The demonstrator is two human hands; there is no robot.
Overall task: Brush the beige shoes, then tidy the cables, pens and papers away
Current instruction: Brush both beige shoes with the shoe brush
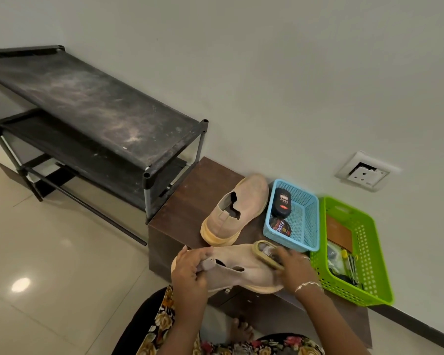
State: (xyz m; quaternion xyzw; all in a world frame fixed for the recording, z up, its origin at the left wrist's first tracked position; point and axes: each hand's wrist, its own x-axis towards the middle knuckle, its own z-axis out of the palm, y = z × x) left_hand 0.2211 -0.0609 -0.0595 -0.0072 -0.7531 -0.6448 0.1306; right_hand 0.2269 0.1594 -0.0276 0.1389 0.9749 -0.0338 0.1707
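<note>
Against a pale wall stands a low brown worktop (187, 208), with a dusty black shoe rack (92, 111) to its left on the glossy tiled floor. We hold one beige shoe (244, 274) tilted over the worktop's near edge. Our left grip (190, 271) is curled round its heel collar, and our right grip (295, 267) is clenched on a brush (264, 252) pressed against the toe end. The second beige shoe (231, 213) rests flat on the worktop just behind, just beside a blue basket (305, 226) that holds a black polish bottle (282, 202) and a round polish tin (280, 226). To the right of that, a green basket (367, 242) holds brown paper and small items we cannot tell apart. A wall socket (367, 172) sits above.
</note>
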